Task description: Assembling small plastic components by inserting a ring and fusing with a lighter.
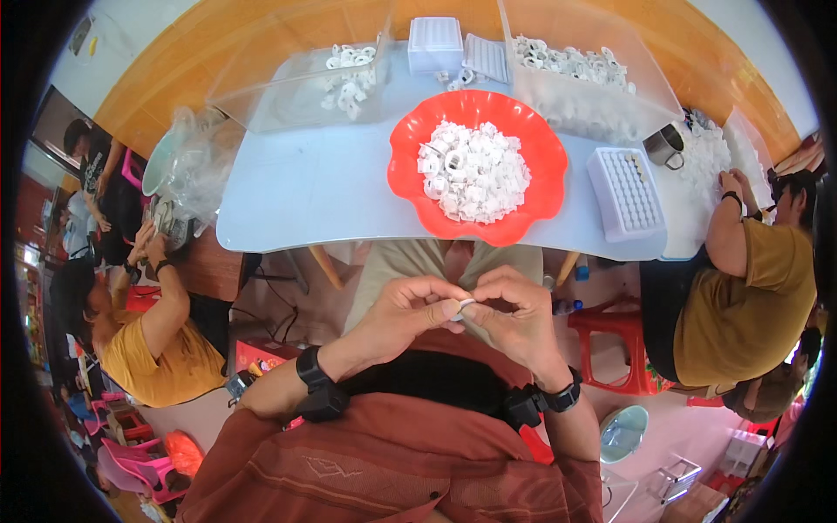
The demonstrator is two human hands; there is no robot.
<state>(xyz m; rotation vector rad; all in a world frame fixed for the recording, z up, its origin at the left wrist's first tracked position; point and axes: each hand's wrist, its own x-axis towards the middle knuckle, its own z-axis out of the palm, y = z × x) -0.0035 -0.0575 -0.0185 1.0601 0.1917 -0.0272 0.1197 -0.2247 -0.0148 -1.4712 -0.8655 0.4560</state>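
Observation:
Above my lap, just short of the table's front edge, a small round white piece (462, 309) is pinched between both hands. My left hand (403, 315) holds it with thumb and forefinger. My right hand (518, 324) grips its other side the same way; the fingers partly cover it, so its exact kind cannot be told. Beyond my hands, a red bowl with a wavy rim (405, 170) sits at the table's near edge. It holds a heap of small white ring-shaped pieces (479, 179).
On the pale blue table (296, 187) stand a white gridded tray (629, 213), two clear bins of white pieces (248, 105) (602, 113) and a white box (435, 48). A metal cup (665, 146) stands right. People in yellow (144, 362) and mustard (741, 288) shirts sit either side.

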